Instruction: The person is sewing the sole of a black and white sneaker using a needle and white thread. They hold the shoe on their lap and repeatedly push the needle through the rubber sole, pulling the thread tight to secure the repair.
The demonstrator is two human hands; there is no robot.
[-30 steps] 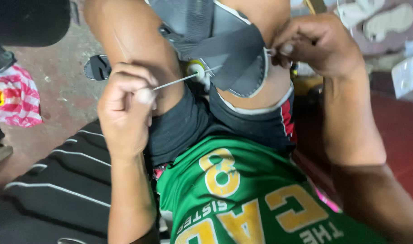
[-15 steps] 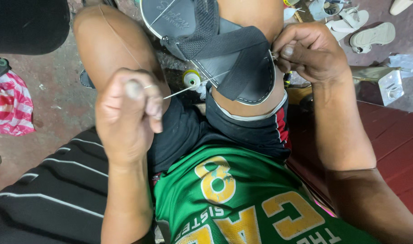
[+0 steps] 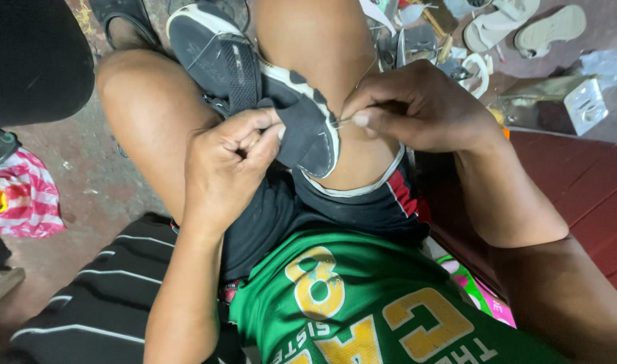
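Head view: a dark shoe (image 3: 254, 87) lies wedged between the person's knees, its long axis running from far left to near right, heel end toward the body. Left hand (image 3: 227, 168) pinches the heel edge with curled fingers. Right hand (image 3: 416, 108), just right of it, pinches a thin needle (image 3: 342, 122) at the shoe's rim.

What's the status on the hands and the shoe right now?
Left hand closed, pinching the dark shoe at its edge. Right hand pinching a thin needle at the sole's rim. Shoe wedged between the knees. Nothing in the way.
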